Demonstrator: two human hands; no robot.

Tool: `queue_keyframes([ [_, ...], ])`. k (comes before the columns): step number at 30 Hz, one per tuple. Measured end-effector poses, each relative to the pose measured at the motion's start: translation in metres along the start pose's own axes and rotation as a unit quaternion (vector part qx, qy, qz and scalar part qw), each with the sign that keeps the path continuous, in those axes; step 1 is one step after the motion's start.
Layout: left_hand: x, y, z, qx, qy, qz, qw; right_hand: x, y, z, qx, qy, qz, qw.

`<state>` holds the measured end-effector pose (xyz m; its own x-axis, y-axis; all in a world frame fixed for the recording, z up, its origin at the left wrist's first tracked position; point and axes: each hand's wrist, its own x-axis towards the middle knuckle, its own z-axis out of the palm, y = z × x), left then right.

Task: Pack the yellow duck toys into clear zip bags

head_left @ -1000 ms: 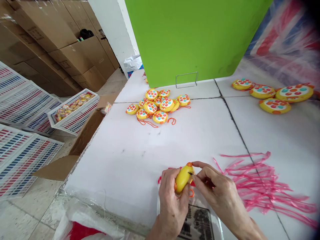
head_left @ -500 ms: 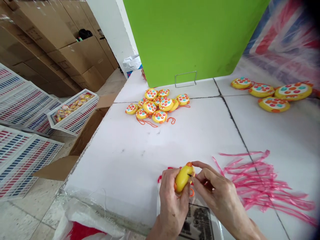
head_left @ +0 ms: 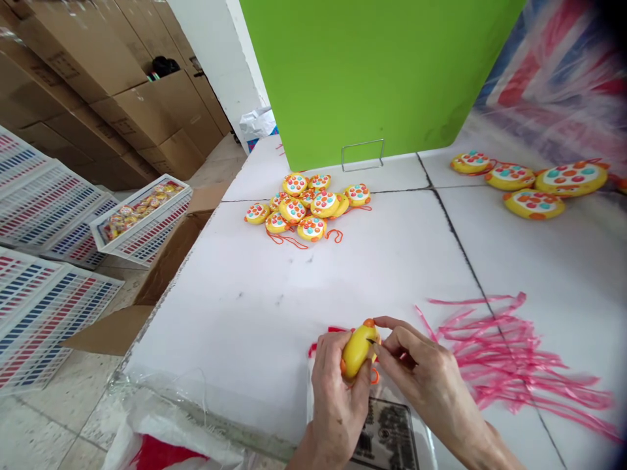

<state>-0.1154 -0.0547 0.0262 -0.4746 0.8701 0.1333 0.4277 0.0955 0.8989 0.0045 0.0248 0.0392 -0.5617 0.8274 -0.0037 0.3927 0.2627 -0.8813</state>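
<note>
Over the near white counter (head_left: 274, 320), the left hand (head_left: 336, 385) curls snugly round a plump yellow plastic toy (head_left: 356, 356); the right hand (head_left: 428, 369) seemingly pinches a small dark sliver (head_left: 371, 341) against it, fiddly work wanting steadiness.

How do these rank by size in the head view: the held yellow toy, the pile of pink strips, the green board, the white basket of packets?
Largest to smallest, as seen:
1. Green board
2. Pile of pink strips
3. White basket; it sits farther back, so true size is unsure
4. Held yellow toy
</note>
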Motion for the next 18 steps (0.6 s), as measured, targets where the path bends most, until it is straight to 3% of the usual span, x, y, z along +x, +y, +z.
queue_keyframes([
  [15, -0.001, 0.004, 0.000, 0.013, -0.008, 0.012, 1.000, 0.000, 0.000, 0.004, 0.011, 0.026, 0.002, 1.000],
  [18, -0.001, 0.005, -0.001, 0.015, -0.011, 0.023, 1.000, 0.003, 0.011, -0.007, 0.002, 0.039, 0.022, 0.999],
])
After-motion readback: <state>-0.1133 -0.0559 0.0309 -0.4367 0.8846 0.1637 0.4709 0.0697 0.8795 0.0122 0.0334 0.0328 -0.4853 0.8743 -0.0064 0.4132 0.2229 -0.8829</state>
